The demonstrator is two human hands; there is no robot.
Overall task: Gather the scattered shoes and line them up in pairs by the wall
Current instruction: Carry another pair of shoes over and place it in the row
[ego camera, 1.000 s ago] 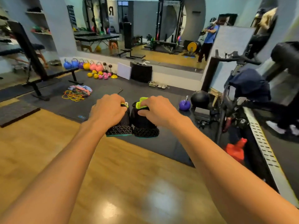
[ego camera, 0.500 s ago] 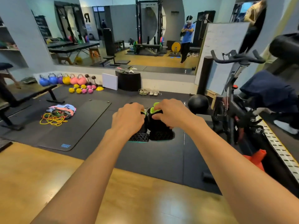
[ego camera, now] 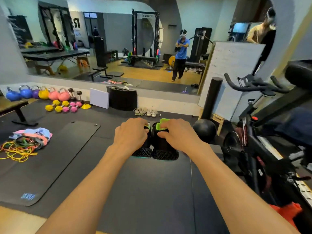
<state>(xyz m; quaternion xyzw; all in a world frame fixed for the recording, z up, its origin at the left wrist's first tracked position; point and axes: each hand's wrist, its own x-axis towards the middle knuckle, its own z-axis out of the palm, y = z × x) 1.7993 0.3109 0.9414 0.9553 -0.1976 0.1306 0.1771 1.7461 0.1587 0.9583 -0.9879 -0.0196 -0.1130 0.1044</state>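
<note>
Both hands are out front, dead centre of the frame, each carrying a shoe. The left hand (ego camera: 130, 134) has its fingers curled over the top of the left black shoe (ego camera: 143, 152). The right hand (ego camera: 179, 134) is clamped on the right black shoe (ego camera: 164, 149), up by its bright green lining. The two shoes hang side by side, touching, with their lattice soles facing the camera, up off the black rubber floor (ego camera: 152, 191).

Just above the hands in the frame, four pale shoes (ego camera: 146, 112) sit in a row against the foot of the wall, right beside a black box (ego camera: 122, 100). A black ball (ego camera: 204, 130) is just right of the right hand, and an exercise bike (ego camera: 253, 132) fills the right edge. Over on the left there's a dark mat (ego camera: 50, 157) and a tangle of coloured bands (ego camera: 25, 144), with kettlebells (ego camera: 43, 94) and small dumbbells (ego camera: 64, 106) in the upper left by the mirror (ego camera: 118, 48).
</note>
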